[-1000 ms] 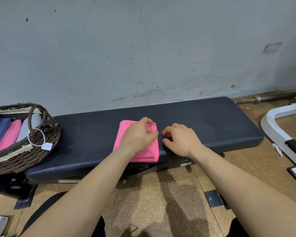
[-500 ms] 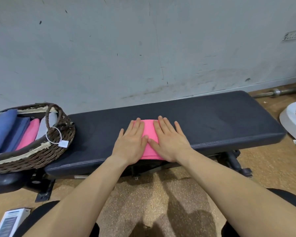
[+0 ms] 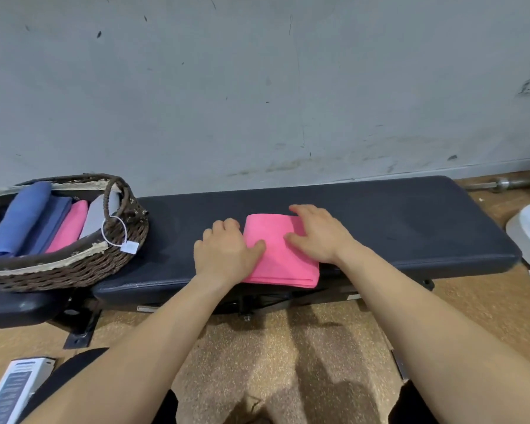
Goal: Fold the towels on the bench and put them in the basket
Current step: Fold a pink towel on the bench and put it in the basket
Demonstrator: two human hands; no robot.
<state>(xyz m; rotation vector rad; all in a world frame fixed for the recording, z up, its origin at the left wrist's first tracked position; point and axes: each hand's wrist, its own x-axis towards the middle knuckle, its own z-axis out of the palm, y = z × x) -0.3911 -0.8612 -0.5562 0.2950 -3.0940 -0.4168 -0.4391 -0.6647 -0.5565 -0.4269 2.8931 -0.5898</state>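
A folded pink towel (image 3: pixel 277 255) lies on the dark padded bench (image 3: pixel 410 224), near its front edge. My left hand (image 3: pixel 224 249) clasps the towel's left side, thumb on top and fingers curled down beside it. My right hand (image 3: pixel 318 234) covers the right side, with its fingers bent over the far right corner. The wicker basket (image 3: pixel 74 270) stands on the bench's left end. It holds folded towels standing on edge: blue ones (image 3: pixel 22 221), a pink one (image 3: pixel 69 226) and a grey one (image 3: pixel 97 215).
A grey wall runs close behind the bench. A white tag (image 3: pixel 129 246) hangs from the basket handle. A barbell (image 3: pixel 502 183) lies on the floor at the far right, next to a white frame (image 3: pixel 527 228). A white box (image 3: pixel 13 390) sits at the lower left.
My hands pressed flat side by side on the towel half a second ago. They have since moved apart to its left and right sides with fingers curled.
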